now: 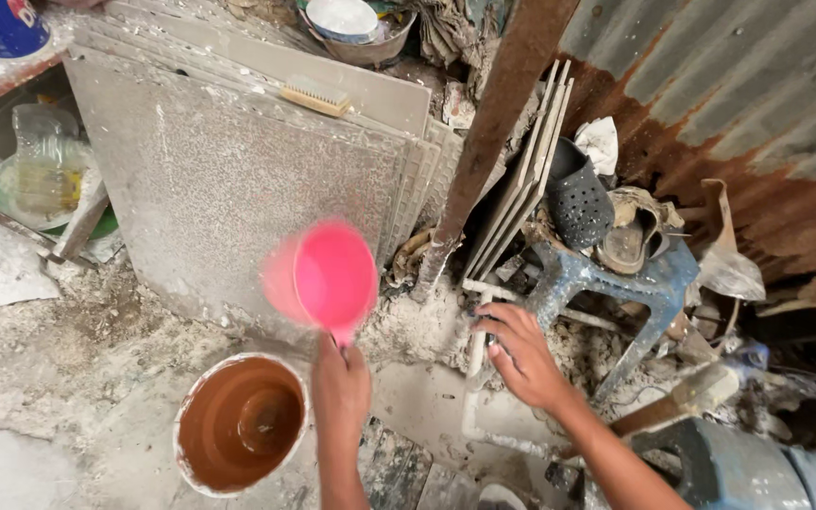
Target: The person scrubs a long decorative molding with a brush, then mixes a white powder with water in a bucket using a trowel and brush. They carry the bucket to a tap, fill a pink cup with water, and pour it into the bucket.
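My left hand (340, 387) grips the handle of a pink plastic dipper (325, 276), which is raised above the ground and blurred by motion. Just below and left of it stands a white bucket (188, 416) holding brown muddy water. My right hand (521, 354) rests with spread fingers on a pale pipe (476, 349) that stands up from the dusty cement ground, and holds nothing.
Grey tiles (229, 179) lean against the back, with a scrub brush (314, 97) on top. A rusty post (484, 142), a blue plastic stool (606, 279) carrying worn shoes, and corrugated rusty sheeting (739, 104) crowd the right. A plastic bottle (44, 161) sits at left.
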`<state>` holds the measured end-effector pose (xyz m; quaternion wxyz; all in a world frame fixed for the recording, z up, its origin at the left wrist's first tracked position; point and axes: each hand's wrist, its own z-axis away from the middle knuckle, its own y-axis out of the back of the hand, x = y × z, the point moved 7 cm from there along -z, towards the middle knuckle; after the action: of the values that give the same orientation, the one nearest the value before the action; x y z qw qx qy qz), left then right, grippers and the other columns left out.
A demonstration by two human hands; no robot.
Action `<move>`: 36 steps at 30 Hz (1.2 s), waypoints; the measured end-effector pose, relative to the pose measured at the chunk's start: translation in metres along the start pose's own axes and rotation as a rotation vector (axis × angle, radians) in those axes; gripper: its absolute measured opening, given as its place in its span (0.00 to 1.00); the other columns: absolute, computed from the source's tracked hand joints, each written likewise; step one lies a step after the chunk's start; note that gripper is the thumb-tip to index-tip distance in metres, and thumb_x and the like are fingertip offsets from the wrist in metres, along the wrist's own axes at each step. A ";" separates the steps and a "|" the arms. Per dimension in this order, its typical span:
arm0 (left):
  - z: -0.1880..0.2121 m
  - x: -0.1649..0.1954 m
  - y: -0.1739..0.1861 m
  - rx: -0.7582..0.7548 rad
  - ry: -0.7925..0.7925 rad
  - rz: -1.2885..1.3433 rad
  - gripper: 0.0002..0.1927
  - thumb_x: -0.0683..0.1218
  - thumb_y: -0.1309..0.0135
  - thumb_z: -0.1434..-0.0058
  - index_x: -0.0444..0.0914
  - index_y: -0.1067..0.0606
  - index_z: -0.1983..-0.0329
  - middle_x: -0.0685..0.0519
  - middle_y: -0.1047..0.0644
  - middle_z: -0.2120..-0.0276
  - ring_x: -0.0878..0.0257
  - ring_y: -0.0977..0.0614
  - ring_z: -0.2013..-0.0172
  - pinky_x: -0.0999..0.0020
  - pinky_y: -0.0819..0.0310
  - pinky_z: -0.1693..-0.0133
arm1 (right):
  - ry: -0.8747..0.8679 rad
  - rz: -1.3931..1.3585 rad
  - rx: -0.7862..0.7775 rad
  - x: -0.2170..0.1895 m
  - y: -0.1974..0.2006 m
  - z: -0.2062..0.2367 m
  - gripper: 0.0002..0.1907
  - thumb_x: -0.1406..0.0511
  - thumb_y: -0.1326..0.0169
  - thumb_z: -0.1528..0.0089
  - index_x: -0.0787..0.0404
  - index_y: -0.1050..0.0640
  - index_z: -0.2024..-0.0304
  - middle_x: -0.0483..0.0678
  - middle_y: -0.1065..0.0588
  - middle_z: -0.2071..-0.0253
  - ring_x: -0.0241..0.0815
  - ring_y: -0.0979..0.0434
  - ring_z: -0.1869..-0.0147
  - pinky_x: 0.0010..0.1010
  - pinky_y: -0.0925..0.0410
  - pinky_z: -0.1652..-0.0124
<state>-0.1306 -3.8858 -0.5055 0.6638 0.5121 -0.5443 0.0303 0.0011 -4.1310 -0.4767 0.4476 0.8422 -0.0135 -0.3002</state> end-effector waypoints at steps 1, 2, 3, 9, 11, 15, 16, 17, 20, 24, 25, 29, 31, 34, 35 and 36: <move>0.021 -0.038 -0.035 -0.318 0.325 0.012 0.28 0.50 0.65 0.26 0.26 0.40 0.31 0.33 0.25 0.56 0.50 0.21 0.63 0.57 0.26 0.63 | 0.008 -0.003 -0.012 -0.004 0.003 -0.002 0.19 0.56 0.62 0.28 0.56 0.24 0.46 0.53 0.29 0.36 0.55 0.34 0.30 0.50 0.41 0.36; 0.054 -0.067 -0.070 -0.632 0.641 0.028 0.27 0.55 0.72 0.23 0.34 0.35 0.32 0.40 0.21 0.64 0.56 0.23 0.71 0.62 0.28 0.68 | 0.008 0.023 -0.029 -0.007 0.006 -0.005 0.20 0.56 0.62 0.28 0.56 0.24 0.45 0.54 0.29 0.37 0.55 0.34 0.32 0.50 0.41 0.37; 0.056 -0.066 -0.093 -0.725 0.430 -0.018 0.27 0.57 0.72 0.23 0.35 0.30 0.37 0.40 0.20 0.60 0.53 0.19 0.65 0.59 0.23 0.64 | 0.014 0.048 -0.046 -0.011 0.008 -0.009 0.20 0.55 0.61 0.29 0.56 0.24 0.45 0.54 0.29 0.39 0.55 0.33 0.33 0.50 0.40 0.38; 0.063 -0.062 -0.156 -0.593 0.161 0.304 0.21 0.51 0.58 0.30 0.30 0.31 0.43 0.30 0.23 0.51 0.34 0.22 0.50 0.44 0.29 0.48 | -0.103 0.189 0.007 -0.014 0.006 -0.035 0.16 0.55 0.44 0.36 0.56 0.18 0.52 0.51 0.25 0.56 0.50 0.24 0.51 0.41 0.31 0.52; 0.067 -0.061 -0.156 -0.570 0.188 0.339 0.22 0.51 0.58 0.31 0.32 0.34 0.41 0.29 0.22 0.53 0.32 0.22 0.49 0.44 0.30 0.49 | -0.173 0.196 0.099 -0.012 0.006 -0.038 0.17 0.55 0.39 0.38 0.58 0.17 0.55 0.51 0.25 0.60 0.49 0.23 0.58 0.38 0.29 0.57; 0.068 -0.054 -0.142 -0.486 0.211 0.322 0.19 0.52 0.57 0.31 0.31 0.31 0.49 0.32 0.22 0.56 0.34 0.21 0.52 0.45 0.29 0.52 | -0.312 0.247 0.209 -0.003 0.003 -0.041 0.19 0.53 0.36 0.41 0.59 0.16 0.58 0.51 0.24 0.64 0.50 0.24 0.70 0.39 0.29 0.65; 0.069 -0.052 -0.141 -0.483 0.240 0.358 0.19 0.52 0.57 0.31 0.32 0.31 0.50 0.33 0.21 0.59 0.36 0.20 0.55 0.46 0.28 0.53 | -0.354 0.256 0.235 0.000 0.003 -0.040 0.19 0.52 0.36 0.41 0.59 0.16 0.58 0.51 0.24 0.64 0.50 0.24 0.72 0.40 0.29 0.66; 0.069 -0.051 -0.140 -0.487 0.277 0.389 0.19 0.53 0.58 0.31 0.32 0.30 0.51 0.35 0.20 0.61 0.38 0.18 0.58 0.47 0.28 0.54 | -0.383 0.235 0.223 0.002 0.002 -0.039 0.20 0.51 0.36 0.42 0.59 0.16 0.58 0.51 0.24 0.63 0.49 0.23 0.73 0.40 0.29 0.67; 0.070 -0.043 -0.142 -0.461 0.341 0.487 0.19 0.54 0.59 0.31 0.33 0.30 0.53 0.38 0.20 0.66 0.42 0.17 0.63 0.50 0.26 0.57 | -0.408 0.203 0.233 0.005 0.002 -0.036 0.21 0.51 0.36 0.42 0.60 0.17 0.58 0.51 0.24 0.63 0.48 0.22 0.73 0.40 0.30 0.70; 0.072 -0.028 -0.147 -0.461 0.324 0.442 0.20 0.54 0.59 0.30 0.31 0.29 0.56 0.39 0.19 0.68 0.43 0.16 0.64 0.51 0.27 0.58 | -0.341 0.200 0.270 -0.001 0.008 -0.034 0.19 0.52 0.36 0.42 0.59 0.17 0.59 0.50 0.24 0.65 0.49 0.23 0.72 0.41 0.31 0.69; 0.072 -0.023 -0.146 -0.448 0.288 0.413 0.19 0.54 0.57 0.30 0.31 0.29 0.58 0.38 0.19 0.68 0.42 0.17 0.63 0.51 0.27 0.58 | -0.350 0.187 0.261 -0.001 0.008 -0.033 0.19 0.52 0.36 0.42 0.59 0.17 0.59 0.50 0.24 0.64 0.49 0.23 0.73 0.41 0.31 0.69; 0.068 -0.008 -0.137 -0.410 0.247 0.379 0.18 0.53 0.54 0.31 0.31 0.29 0.60 0.38 0.19 0.69 0.42 0.16 0.64 0.50 0.26 0.59 | -0.333 0.162 0.267 -0.006 0.011 -0.033 0.13 0.56 0.38 0.39 0.57 0.17 0.59 0.51 0.26 0.68 0.50 0.25 0.72 0.41 0.32 0.69; 0.065 -0.002 -0.130 -0.398 0.263 0.407 0.18 0.53 0.54 0.32 0.31 0.30 0.60 0.38 0.19 0.70 0.42 0.16 0.66 0.50 0.26 0.61 | -0.224 0.139 0.326 -0.014 0.016 -0.034 0.09 0.60 0.41 0.36 0.57 0.17 0.59 0.50 0.26 0.68 0.50 0.25 0.68 0.40 0.33 0.68; 0.063 0.005 -0.119 -0.405 0.292 0.414 0.18 0.53 0.54 0.31 0.31 0.30 0.59 0.39 0.19 0.72 0.43 0.15 0.67 0.50 0.25 0.62 | -0.136 0.061 0.334 -0.019 0.019 -0.035 0.07 0.66 0.48 0.31 0.59 0.20 0.54 0.49 0.26 0.64 0.48 0.24 0.64 0.39 0.32 0.65; 0.063 0.006 -0.115 -0.414 0.303 0.412 0.18 0.54 0.54 0.31 0.31 0.31 0.59 0.39 0.19 0.72 0.43 0.15 0.67 0.50 0.25 0.62 | -0.174 0.086 0.303 -0.016 0.017 -0.036 0.08 0.68 0.48 0.32 0.58 0.20 0.53 0.50 0.27 0.66 0.49 0.25 0.66 0.39 0.33 0.66; 0.063 0.007 -0.112 -0.420 0.314 0.408 0.19 0.54 0.55 0.31 0.31 0.31 0.59 0.40 0.19 0.72 0.43 0.15 0.68 0.50 0.25 0.62 | -0.211 0.109 0.275 -0.014 0.016 -0.036 0.10 0.69 0.49 0.33 0.58 0.19 0.52 0.50 0.29 0.69 0.49 0.26 0.67 0.40 0.33 0.66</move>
<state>-0.1041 -3.9874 -0.5800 0.8109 0.2335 -0.5211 0.1282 0.0121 -4.1091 -0.4424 0.3400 0.8573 -0.1468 -0.3576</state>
